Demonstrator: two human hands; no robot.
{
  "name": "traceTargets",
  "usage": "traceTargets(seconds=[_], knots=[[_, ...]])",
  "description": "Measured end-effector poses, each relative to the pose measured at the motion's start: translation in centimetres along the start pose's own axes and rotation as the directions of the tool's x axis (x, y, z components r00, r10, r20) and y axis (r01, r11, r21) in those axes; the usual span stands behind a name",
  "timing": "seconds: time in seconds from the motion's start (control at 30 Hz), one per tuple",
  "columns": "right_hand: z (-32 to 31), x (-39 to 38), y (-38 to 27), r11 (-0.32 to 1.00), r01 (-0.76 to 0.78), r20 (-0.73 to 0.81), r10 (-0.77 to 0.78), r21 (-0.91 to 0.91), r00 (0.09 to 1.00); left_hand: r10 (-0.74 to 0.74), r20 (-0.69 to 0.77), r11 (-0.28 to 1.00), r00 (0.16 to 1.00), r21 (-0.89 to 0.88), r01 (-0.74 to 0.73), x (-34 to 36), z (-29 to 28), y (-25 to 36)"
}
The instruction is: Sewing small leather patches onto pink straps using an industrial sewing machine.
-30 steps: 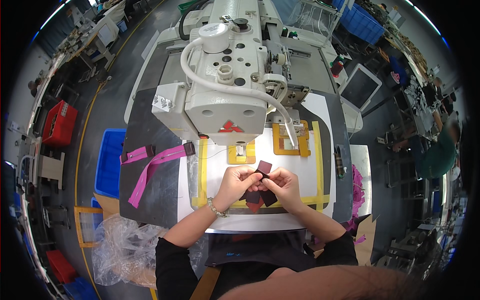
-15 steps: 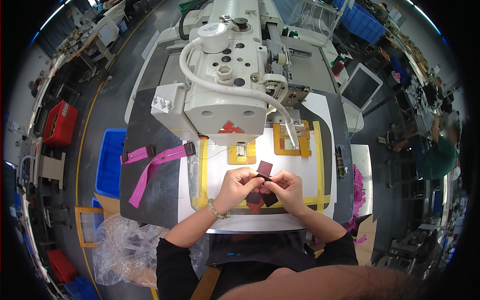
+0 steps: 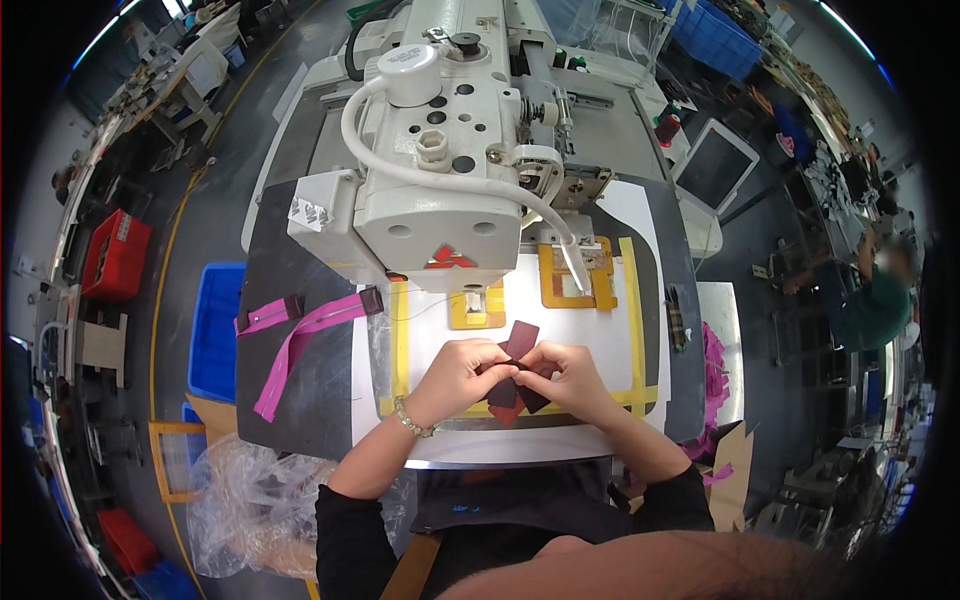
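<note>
My left hand (image 3: 458, 380) and my right hand (image 3: 565, 380) meet in front of the sewing machine (image 3: 440, 215), thumbs and fingertips pinched together. Between them is a small dark fabric piece (image 3: 514, 364), mostly covered by the fingers. Under the hands lie a maroon fabric strip (image 3: 523, 337), several dark pieces and a red piece (image 3: 507, 412), on a white sheet edged with yellow tape. Beyond the hands, a yellow clamp frame (image 3: 479, 307) sits under the machine's needle area, and another yellow frame (image 3: 577, 277) stands to its right.
Pink zipper strips (image 3: 290, 345) with dark ends lie on the table at left, above a blue bin (image 3: 214, 335). Clear plastic wrap (image 3: 250, 505) is at lower left. Pink fabric (image 3: 714, 375) is heaped at right, below a screen (image 3: 716, 168). A person in green (image 3: 880, 310) sits far right.
Both hands have drawn closer over the dark piece, and their fingertips now hide more of it. The whole view has shifted slightly; the zipper strips lie as before.
</note>
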State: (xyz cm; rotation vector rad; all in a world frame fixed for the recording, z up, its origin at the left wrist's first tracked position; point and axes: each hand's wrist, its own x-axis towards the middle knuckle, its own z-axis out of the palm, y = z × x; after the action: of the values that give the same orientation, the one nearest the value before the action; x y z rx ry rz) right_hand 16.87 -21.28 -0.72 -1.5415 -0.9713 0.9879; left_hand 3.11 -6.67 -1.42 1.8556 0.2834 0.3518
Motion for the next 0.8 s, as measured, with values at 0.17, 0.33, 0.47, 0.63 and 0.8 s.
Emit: traceTargets(seconds=[0.17, 0.33, 0.47, 0.63, 0.8], knots=[[-0.1, -0.3, 0.8, 0.996, -0.008, -0.018, 0.010, 0.088, 1.000, -0.159, 0.003, 0.982, 0.987, -0.101, 0.158, 0.2, -0.2, 0.3], [0.0, -0.1, 1.8, 0.927, -0.058, 0.032, 0.050, 0.370, 0.998, -0.060, -0.058, 0.997, 0.997, -0.053, 0.057, 0.0, 0.8, -0.6], [0.1, -0.1, 1.6, 0.908, -0.093, 0.030, 0.089, 0.409, 0.996, 0.030, -0.121, 0.997, 0.992, -0.065, -0.038, -0.1, 1.3, -0.6], [0.2, -0.1, 1.7, 0.902, -0.099, 0.029, 0.096, 0.420, 0.995, 0.016, -0.095, 0.996, 0.995, -0.088, -0.024, 0.0, 1.4, -0.7], [0.3, -0.1, 1.9, 0.894, -0.101, 0.029, 0.099, 0.436, 0.995, 0.010, -0.090, 0.994, 0.996, -0.105, -0.019, -0.1, 1.4, -0.8]])
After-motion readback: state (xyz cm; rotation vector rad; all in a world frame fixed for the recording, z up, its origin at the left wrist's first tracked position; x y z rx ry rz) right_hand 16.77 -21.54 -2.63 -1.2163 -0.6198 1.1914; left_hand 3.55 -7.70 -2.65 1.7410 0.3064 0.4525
